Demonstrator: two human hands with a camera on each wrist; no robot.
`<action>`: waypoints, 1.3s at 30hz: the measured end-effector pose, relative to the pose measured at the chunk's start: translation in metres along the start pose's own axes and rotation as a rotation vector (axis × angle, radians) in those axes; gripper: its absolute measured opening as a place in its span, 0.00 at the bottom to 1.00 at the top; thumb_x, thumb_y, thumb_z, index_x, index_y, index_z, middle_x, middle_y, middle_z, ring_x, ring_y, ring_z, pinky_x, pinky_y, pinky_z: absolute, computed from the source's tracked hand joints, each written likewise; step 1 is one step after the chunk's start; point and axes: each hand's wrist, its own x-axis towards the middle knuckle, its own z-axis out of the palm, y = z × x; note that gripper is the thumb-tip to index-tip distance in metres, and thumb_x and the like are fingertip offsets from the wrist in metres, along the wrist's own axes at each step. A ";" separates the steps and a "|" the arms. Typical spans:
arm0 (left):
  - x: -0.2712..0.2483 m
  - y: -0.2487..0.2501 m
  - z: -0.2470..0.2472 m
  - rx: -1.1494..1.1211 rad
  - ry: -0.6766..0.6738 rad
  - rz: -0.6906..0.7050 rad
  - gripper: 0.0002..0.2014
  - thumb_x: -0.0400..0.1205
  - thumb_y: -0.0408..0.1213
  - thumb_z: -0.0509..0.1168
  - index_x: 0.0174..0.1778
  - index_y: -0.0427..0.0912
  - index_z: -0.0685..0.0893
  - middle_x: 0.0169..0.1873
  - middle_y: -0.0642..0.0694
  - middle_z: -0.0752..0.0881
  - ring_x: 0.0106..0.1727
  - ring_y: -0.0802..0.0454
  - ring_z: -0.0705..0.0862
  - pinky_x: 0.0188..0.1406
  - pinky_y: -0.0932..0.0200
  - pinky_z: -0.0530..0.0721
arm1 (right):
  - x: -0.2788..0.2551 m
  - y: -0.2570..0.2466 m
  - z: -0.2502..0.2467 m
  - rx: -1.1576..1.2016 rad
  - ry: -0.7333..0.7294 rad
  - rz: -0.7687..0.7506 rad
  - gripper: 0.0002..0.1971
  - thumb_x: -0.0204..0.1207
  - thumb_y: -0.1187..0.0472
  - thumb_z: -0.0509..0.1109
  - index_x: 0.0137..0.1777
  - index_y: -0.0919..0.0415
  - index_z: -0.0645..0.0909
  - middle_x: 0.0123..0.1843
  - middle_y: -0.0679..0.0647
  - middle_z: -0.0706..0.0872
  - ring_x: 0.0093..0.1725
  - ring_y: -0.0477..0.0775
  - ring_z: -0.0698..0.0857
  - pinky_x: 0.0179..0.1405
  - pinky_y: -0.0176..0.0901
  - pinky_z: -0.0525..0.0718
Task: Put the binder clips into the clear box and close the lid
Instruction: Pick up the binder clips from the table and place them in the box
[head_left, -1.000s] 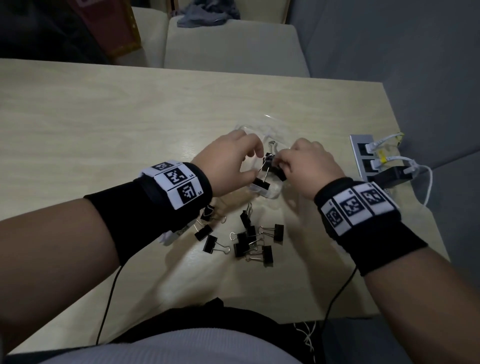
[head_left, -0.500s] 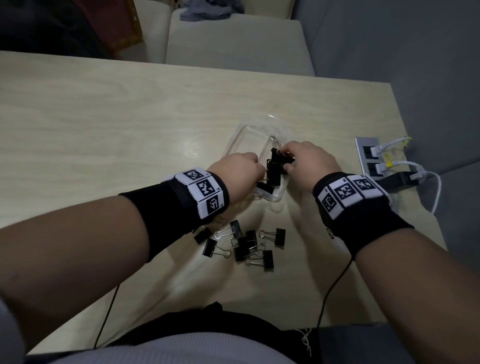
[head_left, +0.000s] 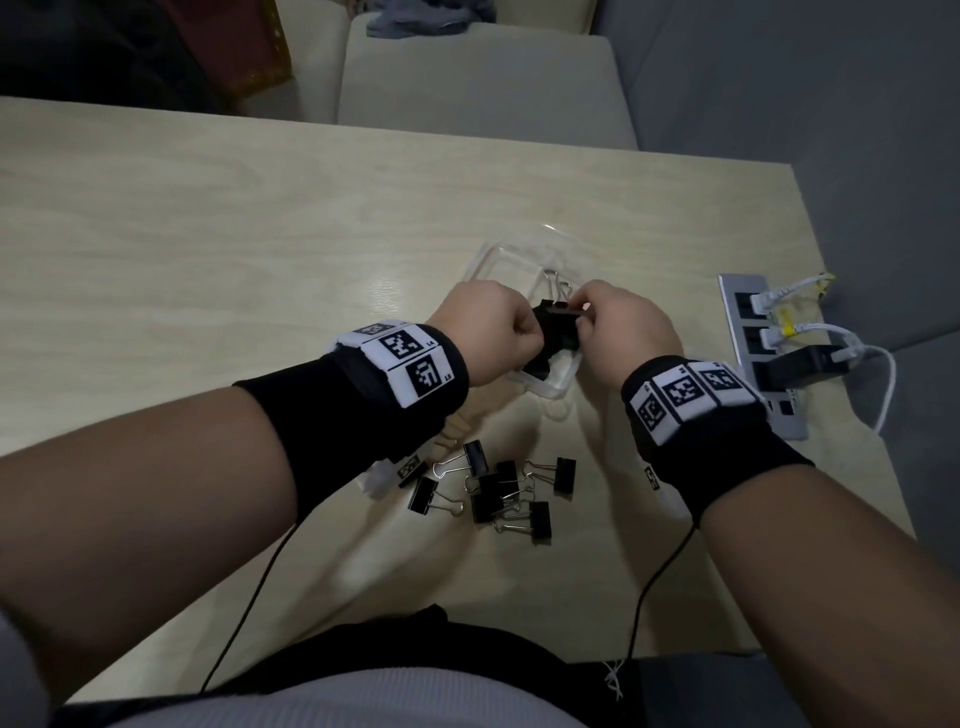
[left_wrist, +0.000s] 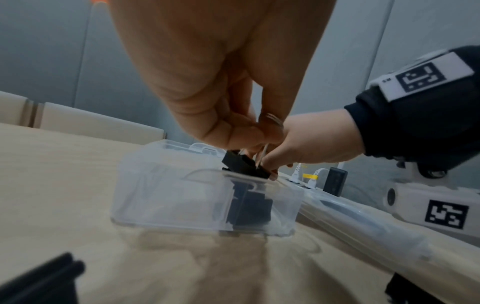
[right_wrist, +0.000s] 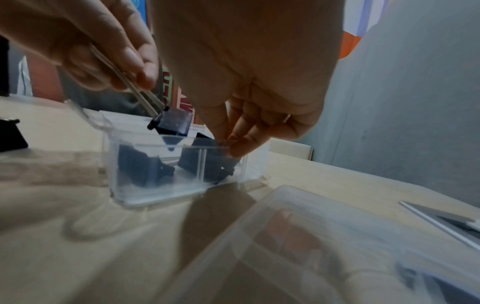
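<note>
The clear box (head_left: 558, 387) (left_wrist: 171, 197) (right_wrist: 145, 185) stands open on the table, with black binder clips (right_wrist: 140, 164) inside. My left hand (head_left: 524, 327) (left_wrist: 257, 133) (right_wrist: 135, 78) pinches the wire handles of a black clip (left_wrist: 244, 163) (right_wrist: 174, 123) that hangs at the box's rim. My right hand (head_left: 587, 312) (left_wrist: 270, 164) (right_wrist: 231, 144) reaches down into the box, and its fingertips pinch the top of a tilted clip (right_wrist: 207, 162). The clear lid (right_wrist: 324, 236) (left_wrist: 363, 218) lies just right of the box. Several loose clips (head_left: 498, 493) lie nearer to me.
A grey power strip (head_left: 753, 338) with white cables and a black plug sits at the table's right edge, close to my right wrist. Pale chairs (head_left: 483, 78) stand beyond the far edge. Thin black wires (head_left: 649, 597) trail from both wristbands over the near edge.
Both hands have closed in over the box. My right hand has lowered its clip inside, and my left hand now holds a clip at the rim.
</note>
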 end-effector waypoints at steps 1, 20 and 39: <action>0.000 0.001 0.001 -0.044 -0.008 -0.019 0.08 0.77 0.41 0.67 0.41 0.45 0.91 0.34 0.48 0.92 0.36 0.53 0.86 0.44 0.57 0.83 | -0.001 0.001 0.000 0.037 0.001 0.006 0.11 0.79 0.61 0.61 0.57 0.49 0.80 0.53 0.55 0.87 0.52 0.62 0.83 0.55 0.52 0.79; -0.001 -0.003 0.002 -0.700 -0.177 -0.013 0.18 0.77 0.15 0.54 0.49 0.42 0.80 0.49 0.38 0.88 0.53 0.44 0.88 0.53 0.62 0.85 | -0.031 0.001 -0.013 0.928 -0.233 0.145 0.04 0.75 0.63 0.74 0.49 0.58 0.85 0.39 0.52 0.89 0.36 0.46 0.87 0.39 0.38 0.82; 0.005 -0.019 0.021 0.611 -0.164 0.309 0.22 0.80 0.48 0.57 0.72 0.52 0.74 0.74 0.55 0.74 0.77 0.50 0.68 0.65 0.42 0.70 | -0.010 -0.005 -0.008 0.186 -0.011 0.169 0.21 0.79 0.61 0.63 0.72 0.52 0.71 0.59 0.61 0.84 0.51 0.61 0.82 0.43 0.43 0.73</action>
